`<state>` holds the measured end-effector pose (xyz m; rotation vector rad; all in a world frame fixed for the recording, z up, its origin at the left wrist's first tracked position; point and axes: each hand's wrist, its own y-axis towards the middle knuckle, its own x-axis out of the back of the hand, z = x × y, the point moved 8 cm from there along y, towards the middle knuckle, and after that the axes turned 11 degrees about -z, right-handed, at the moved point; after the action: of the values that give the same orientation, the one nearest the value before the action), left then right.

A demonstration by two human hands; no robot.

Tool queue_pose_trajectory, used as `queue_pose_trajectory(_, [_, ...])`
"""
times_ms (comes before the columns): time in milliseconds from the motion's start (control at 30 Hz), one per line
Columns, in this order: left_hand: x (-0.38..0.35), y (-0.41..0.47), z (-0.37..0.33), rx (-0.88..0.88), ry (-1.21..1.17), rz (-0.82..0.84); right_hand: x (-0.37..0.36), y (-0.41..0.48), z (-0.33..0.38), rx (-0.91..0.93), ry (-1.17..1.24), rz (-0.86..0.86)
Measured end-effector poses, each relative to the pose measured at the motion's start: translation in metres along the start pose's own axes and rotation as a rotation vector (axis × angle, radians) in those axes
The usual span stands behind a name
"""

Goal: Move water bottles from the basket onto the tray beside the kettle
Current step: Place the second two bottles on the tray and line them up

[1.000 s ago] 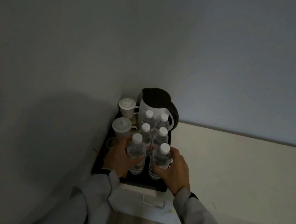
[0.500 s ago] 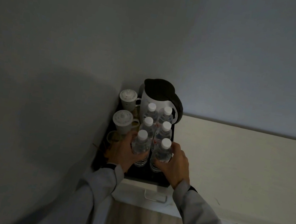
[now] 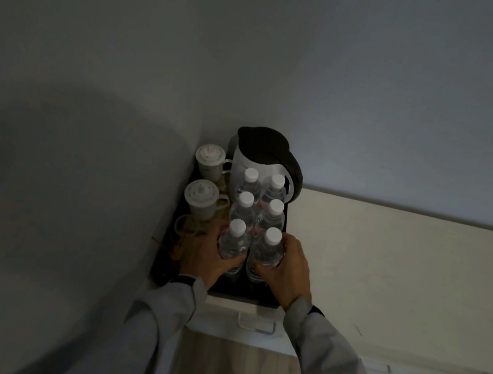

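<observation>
Your left hand (image 3: 201,255) and right hand (image 3: 286,268) each grip, it seems, a front bottle (image 3: 233,242) on the tray (image 3: 243,293) by the kettle (image 3: 262,157).

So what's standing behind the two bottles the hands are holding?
Four more bottles in two rows, then the kettle. Its base and the tray under them are mostly covered.

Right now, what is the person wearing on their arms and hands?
Both hands, left hand and right hand, are bare, with no gloves. Long light-grey sleeves cover both arms, with a dark cuff or band at each wrist.
</observation>
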<state>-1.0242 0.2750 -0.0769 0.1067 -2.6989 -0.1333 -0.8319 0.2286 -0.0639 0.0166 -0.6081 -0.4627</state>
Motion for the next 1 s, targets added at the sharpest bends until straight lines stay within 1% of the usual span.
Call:
queue_pose_trajectory(267, [0.003, -0.001, -0.017, -0.059, -0.009, 0.033, -0.002, 0.000, -0.002, 0.019, -0.023, 0.037])
queue_pose_trajectory(367, [0.006, 0.001, -0.012, -0.043, 0.004, 0.008, -0.001, 0.000, -0.003, 0.013, -0.046, 0.060])
queue_pose_trajectory(500, [0.009, 0.003, -0.012, -0.085, 0.055, -0.010, 0.008, 0.000, -0.001, 0.025, -0.022, 0.067])
queue_pose_trajectory(667, [0.006, 0.009, -0.006, -0.049, 0.072, 0.054, 0.017, 0.001, 0.001, 0.072, -0.017, 0.038])
queue_pose_trajectory(833, [0.006, 0.016, -0.012, -0.115, 0.066, 0.187, 0.018, 0.001, 0.003, 0.111, -0.030, 0.063])
queue_pose_trajectory(1000, [0.006, 0.019, -0.016, -0.112, 0.093, 0.189, 0.016, 0.001, 0.006, 0.147, -0.064, 0.090])
